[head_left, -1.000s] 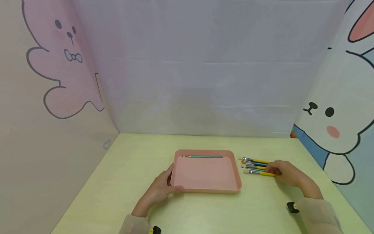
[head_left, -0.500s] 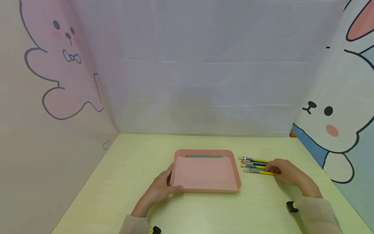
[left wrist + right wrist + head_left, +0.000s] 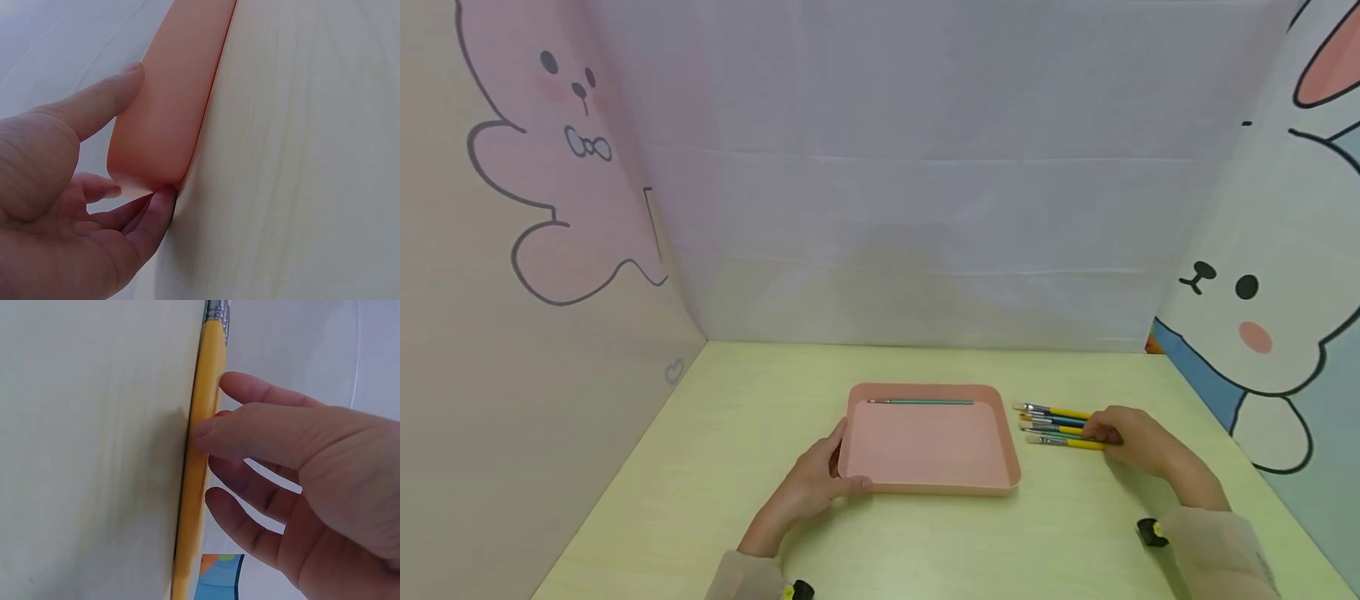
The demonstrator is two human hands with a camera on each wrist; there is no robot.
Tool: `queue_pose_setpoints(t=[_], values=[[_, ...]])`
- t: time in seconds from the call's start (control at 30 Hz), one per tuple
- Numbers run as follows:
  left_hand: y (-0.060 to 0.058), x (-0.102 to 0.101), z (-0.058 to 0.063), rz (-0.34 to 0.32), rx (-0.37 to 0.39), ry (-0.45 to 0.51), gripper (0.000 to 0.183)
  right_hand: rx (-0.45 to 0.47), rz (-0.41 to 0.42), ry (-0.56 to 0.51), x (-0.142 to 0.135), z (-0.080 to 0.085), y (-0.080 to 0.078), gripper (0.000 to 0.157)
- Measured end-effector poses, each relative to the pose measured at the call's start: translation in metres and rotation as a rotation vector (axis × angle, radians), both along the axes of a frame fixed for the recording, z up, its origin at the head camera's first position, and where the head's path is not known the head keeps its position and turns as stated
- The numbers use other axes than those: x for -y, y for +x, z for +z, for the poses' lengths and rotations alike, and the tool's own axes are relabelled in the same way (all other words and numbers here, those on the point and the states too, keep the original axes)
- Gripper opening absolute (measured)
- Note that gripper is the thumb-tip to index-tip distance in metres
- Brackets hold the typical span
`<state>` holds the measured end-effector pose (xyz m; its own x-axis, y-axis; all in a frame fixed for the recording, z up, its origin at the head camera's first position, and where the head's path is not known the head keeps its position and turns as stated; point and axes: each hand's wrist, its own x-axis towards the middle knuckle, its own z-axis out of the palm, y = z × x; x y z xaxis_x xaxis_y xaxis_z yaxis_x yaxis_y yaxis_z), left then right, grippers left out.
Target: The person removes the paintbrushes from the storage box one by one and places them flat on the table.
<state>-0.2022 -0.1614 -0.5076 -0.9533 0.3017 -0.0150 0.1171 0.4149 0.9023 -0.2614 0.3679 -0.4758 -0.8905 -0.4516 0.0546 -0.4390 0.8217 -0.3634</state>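
A shallow pink tray [image 3: 928, 450] lies on the table, and one thin teal-handled paintbrush [image 3: 932, 402] rests inside along its far wall. My left hand [image 3: 808, 479] grips the tray's near-left corner, thumb on the front wall and fingers round the left side, as the left wrist view also shows. Right of the tray lie several paintbrushes [image 3: 1052, 421], side by side with bristles toward it. My right hand [image 3: 1138, 437] is at their handle ends. In the right wrist view, its thumb presses a yellow paintbrush handle [image 3: 199, 469], with the fingers curled on the far side.
A pale wooden table [image 3: 700, 500] carries everything. White sheeting [image 3: 925, 208] stands behind it. Printed side panels show a pink cartoon animal [image 3: 565, 150] at left and a white rabbit [image 3: 1270, 250] at right.
My right hand has shifted very slightly away from me at the brush handles, and the nearest yellow paintbrush has turned a little. The left hand and tray stay in place.
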Motion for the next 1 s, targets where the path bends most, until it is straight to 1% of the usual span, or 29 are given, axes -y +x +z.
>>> queue_pose_setpoints(t=[0.2, 0.37, 0.47, 0.57, 0.7, 0.87, 1.0], values=[[0.001, 0.000, 0.000, -0.007, 0.004, 0.023, 0.117, -0.050, 0.013, 0.008, 0.005, 0.004, 0.001, 0.030], [0.000, 0.000, 0.001, -0.011, -0.007, 0.029, 0.117, -0.087, 0.020, 0.012, 0.016, 0.011, 0.003, 0.031], [0.000, 0.000, 0.001, -0.021, -0.012, 0.038, 0.117, -0.135, 0.060, -0.009, 0.025, 0.017, 0.006, 0.036], [0.000, 0.000, 0.001, -0.024, -0.012, 0.033, 0.117, -0.162, 0.102, -0.047, 0.037, 0.023, 0.010, 0.042], [0.001, 0.000, 0.002, -0.008, -0.013, 0.008, 0.118, -0.135, 0.143, -0.083, 0.057, 0.032, 0.010, 0.046], [0.000, 0.000, 0.001, -0.008, -0.009, 0.006, 0.118, -0.095, 0.202, -0.070, 0.083, 0.045, 0.003, 0.049], [0.000, 0.000, 0.000, -0.018, -0.010, 0.010, 0.118, -0.060, 0.218, -0.055, 0.104, 0.057, -0.002, 0.048]])
